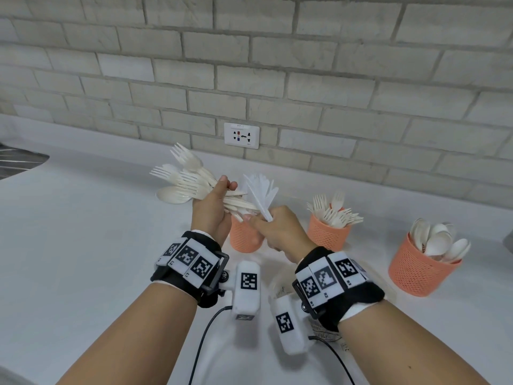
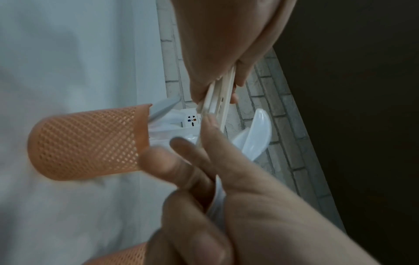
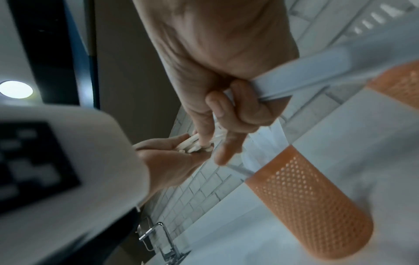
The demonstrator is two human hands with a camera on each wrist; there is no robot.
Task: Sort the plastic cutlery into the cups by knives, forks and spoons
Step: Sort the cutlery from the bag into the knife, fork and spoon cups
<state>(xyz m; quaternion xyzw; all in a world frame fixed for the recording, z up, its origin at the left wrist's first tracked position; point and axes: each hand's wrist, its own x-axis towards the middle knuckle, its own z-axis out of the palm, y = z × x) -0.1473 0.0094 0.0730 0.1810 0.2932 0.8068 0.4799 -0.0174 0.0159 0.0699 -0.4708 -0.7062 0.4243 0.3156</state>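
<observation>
My left hand (image 1: 218, 202) grips a cream bundle of forks and spoons (image 1: 184, 180) by the handles, heads fanned up and to the left. My right hand (image 1: 268, 227) holds white knives (image 1: 259, 200) in its curled fingers, and its thumb and forefinger touch the handle ends of the cream bundle (image 3: 192, 143). Right behind both hands stands an orange mesh cup (image 1: 244, 238) with white knives (image 2: 163, 111) sticking out. A second orange cup (image 1: 329, 233) holds forks. The third orange cup (image 1: 417, 269), at the right, holds spoons.
The cups stand on a white counter (image 1: 83, 245) against a brick wall with a socket (image 1: 241, 135). A sink (image 1: 16, 162) lies at the far left, and its tap (image 3: 158, 238) shows in the right wrist view. Black cables hang from my wrist units.
</observation>
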